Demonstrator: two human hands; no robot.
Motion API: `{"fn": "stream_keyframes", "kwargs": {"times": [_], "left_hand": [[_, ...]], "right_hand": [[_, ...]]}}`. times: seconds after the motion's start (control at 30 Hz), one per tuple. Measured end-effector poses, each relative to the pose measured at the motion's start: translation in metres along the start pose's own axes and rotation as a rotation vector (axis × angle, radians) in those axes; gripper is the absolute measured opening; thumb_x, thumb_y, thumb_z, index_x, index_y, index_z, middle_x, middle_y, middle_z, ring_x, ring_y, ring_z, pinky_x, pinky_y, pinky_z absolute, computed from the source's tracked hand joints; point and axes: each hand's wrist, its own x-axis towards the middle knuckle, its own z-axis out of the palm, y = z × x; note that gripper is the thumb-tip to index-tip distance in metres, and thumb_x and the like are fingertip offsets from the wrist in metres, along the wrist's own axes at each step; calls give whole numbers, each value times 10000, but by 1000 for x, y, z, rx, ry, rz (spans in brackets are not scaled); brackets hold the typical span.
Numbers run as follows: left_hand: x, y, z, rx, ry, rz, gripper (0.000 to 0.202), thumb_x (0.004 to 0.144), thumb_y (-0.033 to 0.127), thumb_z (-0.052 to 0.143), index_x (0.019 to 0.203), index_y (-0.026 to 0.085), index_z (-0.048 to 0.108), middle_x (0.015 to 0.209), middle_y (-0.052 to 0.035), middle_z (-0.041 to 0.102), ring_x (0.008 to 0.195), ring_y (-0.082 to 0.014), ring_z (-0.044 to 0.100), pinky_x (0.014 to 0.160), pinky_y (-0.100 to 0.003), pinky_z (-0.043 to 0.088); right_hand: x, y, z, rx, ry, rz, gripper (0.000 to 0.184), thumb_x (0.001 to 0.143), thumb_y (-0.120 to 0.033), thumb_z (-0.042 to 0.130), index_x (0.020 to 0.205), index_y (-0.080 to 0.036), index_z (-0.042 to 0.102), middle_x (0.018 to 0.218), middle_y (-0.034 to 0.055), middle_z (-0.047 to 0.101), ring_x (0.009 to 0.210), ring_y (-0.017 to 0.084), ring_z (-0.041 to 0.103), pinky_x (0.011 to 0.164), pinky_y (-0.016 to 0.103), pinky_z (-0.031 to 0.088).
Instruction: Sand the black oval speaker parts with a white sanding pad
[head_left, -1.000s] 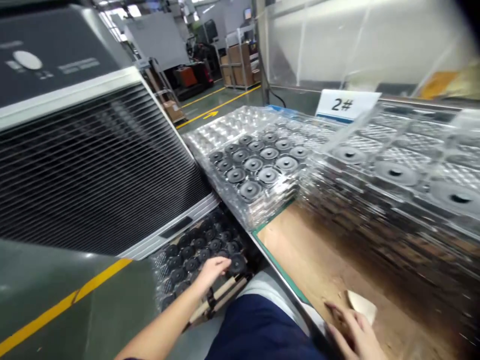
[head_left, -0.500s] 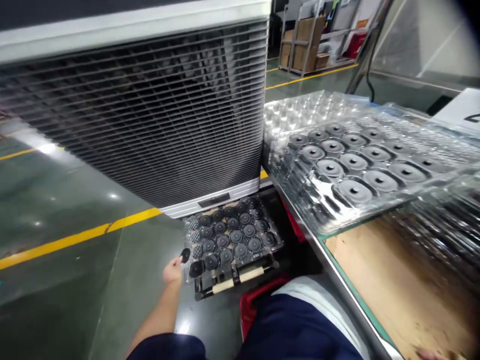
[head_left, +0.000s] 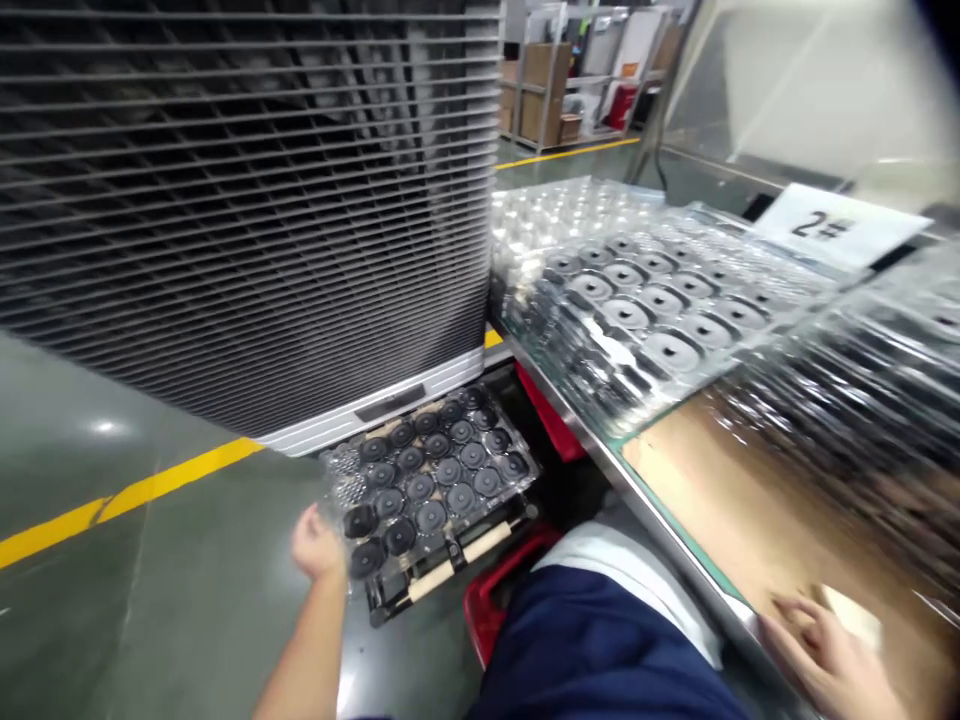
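Observation:
My left hand (head_left: 316,545) reaches down to the floor at the left edge of a clear blister tray (head_left: 427,480) of black round parts. Its fingers are curled and I see only its back, so what it holds is hidden. The tray rests on a low frame with wooden bars (head_left: 450,565). My right hand (head_left: 825,650) lies on the brown tabletop (head_left: 720,500), fingers spread, touching a small white piece (head_left: 851,615). On the table stands a stack of clear trays (head_left: 637,320) with grey round parts.
A large louvred cooler (head_left: 247,200) stands right behind the floor tray. A red crate (head_left: 495,600) sits by my knee. A "2#" sign (head_left: 832,225) and more tray stacks (head_left: 862,380) fill the table's right. A yellow line (head_left: 135,495) crosses the green floor.
My left hand took a black disc from the floor tray, lifted it at the tray's left edge, and now sits lower with fingers curled. My right hand has come back into view.

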Motion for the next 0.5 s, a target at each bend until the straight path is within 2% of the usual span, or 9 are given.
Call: {"fn": "stream_keyframes", "kwargs": {"times": [0.07,0.13,0.23,0.33,0.4,0.5], "left_hand": [[-27,14,11,-84,35,35,352,870,333,544,1187,180,537,1234,-96,561,1051,-250,576,863,-472,498],[-66,37,27,-189,-68,127,343,875,340,535,1174,172,543,1199,-96,583,1027,-238,591,853,-466,505],[-139,88,55,-339,-408,359,335,908,365,459,1145,150,556,1062,-93,657,915,-215,649,817,-436,530],[-219,149,71,-448,-823,692,321,902,375,437,1099,185,606,980,-87,710,861,-218,685,802,-359,546],[-267,185,75,-503,-1125,959,231,862,329,520,1002,238,679,925,-58,739,826,-211,691,792,-327,543],[-323,225,79,-606,-1482,1297,215,842,312,542,942,305,732,834,-36,760,747,-200,686,729,-313,538]], "right_hand": [[3,-11,-10,-75,-61,-1,257,766,-432,466,876,-218,557,804,96,670,803,284,673,712,419,543],[7,-22,-21,-122,-123,0,216,809,-346,529,940,-183,584,991,108,649,927,248,638,788,389,527],[13,-38,-50,-158,-252,-15,262,910,-332,544,1092,-146,572,1061,62,617,889,169,621,773,365,527],[14,-50,-101,-170,-351,-73,255,914,-323,545,1101,-154,579,1074,61,617,890,165,622,768,358,534],[10,-51,-144,-188,-347,-97,246,908,-322,555,1081,-150,588,1055,56,623,885,165,623,774,363,531],[0,-38,-213,-244,-218,-72,193,890,-235,567,1065,-178,622,996,48,645,897,182,618,808,366,498]]}}
